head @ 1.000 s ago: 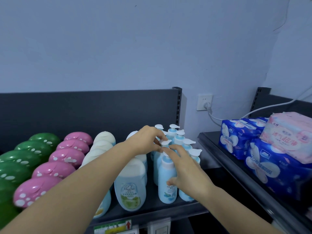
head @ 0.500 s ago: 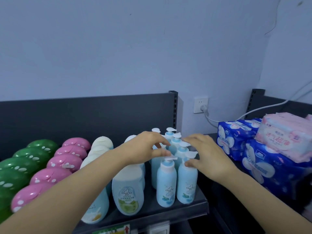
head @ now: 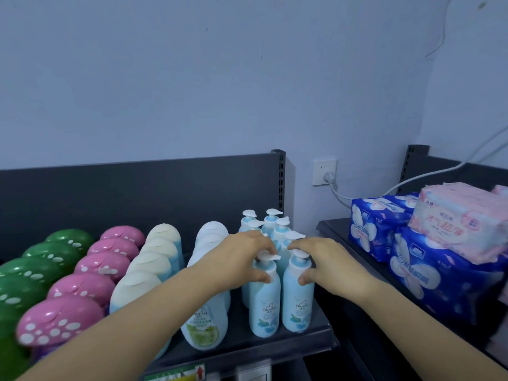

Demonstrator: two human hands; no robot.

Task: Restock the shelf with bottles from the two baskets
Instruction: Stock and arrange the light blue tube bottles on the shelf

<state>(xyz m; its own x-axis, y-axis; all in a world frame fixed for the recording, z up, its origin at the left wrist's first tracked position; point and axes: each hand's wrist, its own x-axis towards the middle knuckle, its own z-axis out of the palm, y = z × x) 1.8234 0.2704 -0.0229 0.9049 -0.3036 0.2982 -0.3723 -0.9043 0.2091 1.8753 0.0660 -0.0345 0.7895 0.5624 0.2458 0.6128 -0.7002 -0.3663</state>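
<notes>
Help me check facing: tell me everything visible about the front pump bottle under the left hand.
The pump bottle is pale blue plastic with a white pump head, blue collar and forward-facing leaf-print label. It stands upright near the front edge of the shelf, beside its twin, which the right hand holds. The left hand grips its neck, thumb on its shoulder.

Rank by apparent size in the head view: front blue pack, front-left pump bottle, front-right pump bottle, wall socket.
1. Front blue pack.
2. Front-left pump bottle and front-right pump bottle, alike.
3. Wall socket.
</notes>
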